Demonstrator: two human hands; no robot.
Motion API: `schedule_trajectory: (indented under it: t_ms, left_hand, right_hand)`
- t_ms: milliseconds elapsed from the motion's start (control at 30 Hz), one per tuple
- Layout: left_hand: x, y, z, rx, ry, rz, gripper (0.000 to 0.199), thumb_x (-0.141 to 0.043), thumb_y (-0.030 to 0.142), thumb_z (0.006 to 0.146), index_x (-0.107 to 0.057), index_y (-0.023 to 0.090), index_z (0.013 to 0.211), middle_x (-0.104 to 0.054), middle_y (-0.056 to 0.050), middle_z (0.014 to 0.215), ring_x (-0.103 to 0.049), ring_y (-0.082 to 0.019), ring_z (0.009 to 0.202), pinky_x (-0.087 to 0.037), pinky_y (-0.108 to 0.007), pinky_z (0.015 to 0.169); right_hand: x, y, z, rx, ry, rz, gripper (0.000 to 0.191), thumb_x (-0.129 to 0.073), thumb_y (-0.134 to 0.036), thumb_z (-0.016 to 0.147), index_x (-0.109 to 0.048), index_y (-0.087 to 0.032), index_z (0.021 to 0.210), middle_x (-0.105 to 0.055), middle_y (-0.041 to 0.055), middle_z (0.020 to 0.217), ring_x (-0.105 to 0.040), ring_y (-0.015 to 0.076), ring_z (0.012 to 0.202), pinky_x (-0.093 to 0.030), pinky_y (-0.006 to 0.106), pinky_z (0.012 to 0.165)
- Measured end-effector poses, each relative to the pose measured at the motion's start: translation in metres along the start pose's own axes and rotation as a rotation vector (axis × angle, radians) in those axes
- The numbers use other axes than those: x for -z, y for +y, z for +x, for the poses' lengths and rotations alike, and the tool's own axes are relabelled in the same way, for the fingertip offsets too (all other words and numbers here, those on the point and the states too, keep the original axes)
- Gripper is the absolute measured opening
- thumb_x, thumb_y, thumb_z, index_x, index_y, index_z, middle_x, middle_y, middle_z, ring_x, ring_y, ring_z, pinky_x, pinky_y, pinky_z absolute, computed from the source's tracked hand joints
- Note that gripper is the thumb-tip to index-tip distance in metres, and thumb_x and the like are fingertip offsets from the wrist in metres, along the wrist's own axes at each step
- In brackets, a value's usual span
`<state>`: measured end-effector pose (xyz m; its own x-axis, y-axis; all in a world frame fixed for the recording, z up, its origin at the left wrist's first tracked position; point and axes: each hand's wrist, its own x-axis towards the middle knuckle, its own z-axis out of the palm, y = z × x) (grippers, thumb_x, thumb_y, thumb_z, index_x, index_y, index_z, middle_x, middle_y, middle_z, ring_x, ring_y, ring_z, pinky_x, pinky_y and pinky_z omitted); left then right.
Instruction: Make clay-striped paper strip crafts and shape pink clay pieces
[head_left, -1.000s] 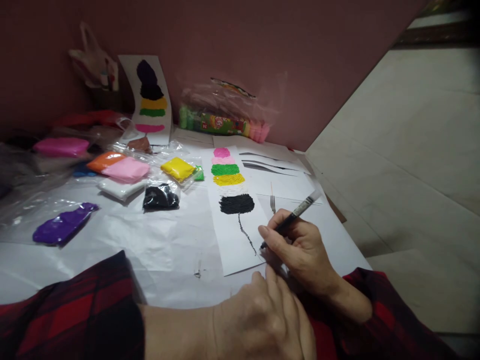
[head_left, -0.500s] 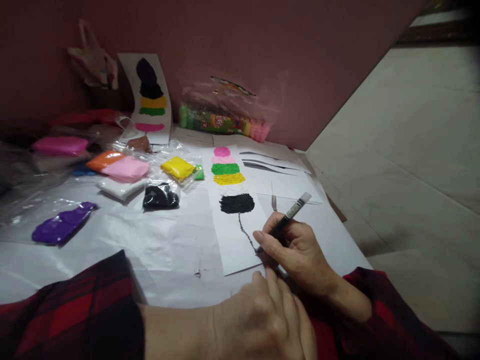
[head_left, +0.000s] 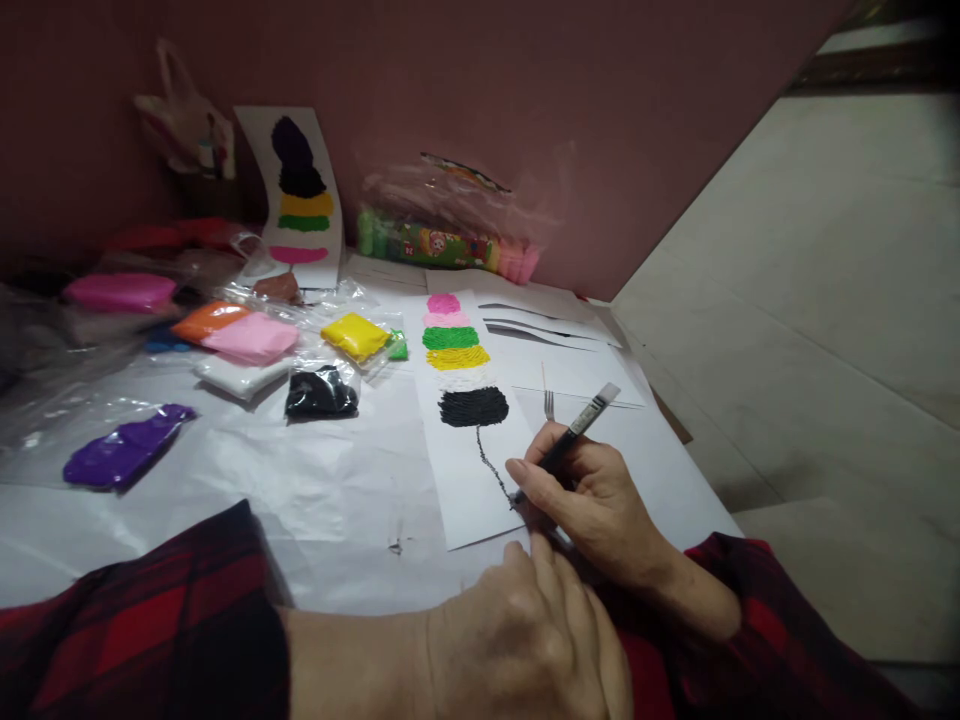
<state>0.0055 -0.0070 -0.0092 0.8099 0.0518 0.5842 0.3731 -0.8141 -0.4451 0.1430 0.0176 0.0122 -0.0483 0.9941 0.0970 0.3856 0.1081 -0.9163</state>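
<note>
A white paper strip (head_left: 469,490) lies on the table with textured bands of pink, green, yellow, white and black. From the black band (head_left: 474,407) a thin black line (head_left: 491,467) runs down toward the strip's lower right. My right hand (head_left: 600,500) is closed around a dark pen-like tool (head_left: 576,431), its lower tip at the end of that line. Below it, my left hand (head_left: 536,630) rests at the strip's bottom corner, back of the hand up; its fingertips are partly hidden, and what they may hold cannot be made out.
Bags of coloured clay, among them purple (head_left: 127,450), black (head_left: 322,392) and yellow (head_left: 355,337), lie at the left. A second banded card (head_left: 259,150) leans on the wall. A fork (head_left: 550,404) and paper sheets (head_left: 525,295) lie beyond my right hand.
The tool in my right hand has shifted very slightly left and down at its tip. My left hand and the strip stay almost in place.
</note>
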Motion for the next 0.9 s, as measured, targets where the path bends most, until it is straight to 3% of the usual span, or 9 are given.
schedule_trajectory:
  t_ms: [100,300,433,567,767,900]
  left_hand:
    - [0.001,-0.004,0.000,-0.045,0.056,-0.043,0.018,-0.056,0.016,0.082,-0.072,0.010,0.089,-0.075,-0.009,0.082,-0.070,-0.020,0.072,-0.055,-0.031,0.062]
    - [0.003,-0.007,0.002,0.000,0.002,-0.028,0.019,-0.057,0.015,0.081,-0.073,0.012,0.091,-0.076,-0.009,0.087,-0.071,-0.020,0.080,-0.055,-0.031,0.068]
    - [0.000,-0.009,0.001,-0.078,0.037,-0.034,0.020,-0.055,0.014,0.082,-0.072,0.010,0.090,-0.075,-0.009,0.082,-0.070,-0.019,0.073,-0.053,-0.030,0.061]
    - [-0.001,-0.007,0.001,-0.071,0.047,-0.034,0.019,-0.055,0.014,0.082,-0.072,0.010,0.087,-0.074,-0.009,0.079,-0.070,-0.020,0.072,-0.052,-0.031,0.059]
    - [0.001,0.003,0.000,0.041,0.004,-0.004,0.020,-0.056,0.014,0.082,-0.071,0.010,0.093,-0.075,-0.011,0.086,-0.070,-0.022,0.077,-0.054,-0.036,0.068]
    - [0.001,-0.006,0.001,-0.065,0.043,-0.024,0.019,-0.055,0.015,0.083,-0.072,0.010,0.092,-0.075,-0.010,0.086,-0.070,-0.020,0.078,-0.054,-0.032,0.064]
  right_hand:
    - [0.000,-0.001,0.000,0.004,-0.012,-0.017,0.025,-0.061,-0.028,0.085,-0.049,-0.020,0.065,-0.051,-0.0054,0.051,-0.046,0.0090,0.045,-0.038,0.023,0.045]
    - [0.000,-0.001,0.001,-0.006,0.009,-0.013,0.025,-0.061,-0.026,0.084,-0.048,-0.020,0.064,-0.049,-0.0062,0.050,-0.044,0.0087,0.045,-0.037,0.022,0.044]
    - [0.000,-0.001,0.001,-0.003,0.007,-0.012,0.025,-0.060,-0.026,0.084,-0.048,-0.020,0.064,-0.048,-0.0064,0.050,-0.044,0.0085,0.045,-0.037,0.022,0.045]
    - [0.000,0.001,0.001,0.003,-0.024,-0.011,0.024,-0.060,-0.025,0.085,-0.049,-0.019,0.065,-0.050,-0.0058,0.052,-0.045,0.0085,0.046,-0.038,0.022,0.045]
    - [0.000,0.001,0.001,0.005,-0.029,-0.006,0.024,-0.061,-0.027,0.085,-0.050,-0.019,0.065,-0.051,-0.0056,0.052,-0.046,0.0084,0.046,-0.038,0.022,0.045]
    - [0.001,0.000,0.001,0.010,0.003,-0.036,0.024,-0.060,-0.026,0.084,-0.049,-0.019,0.064,-0.050,-0.0058,0.050,-0.045,0.0087,0.045,-0.037,0.022,0.044]
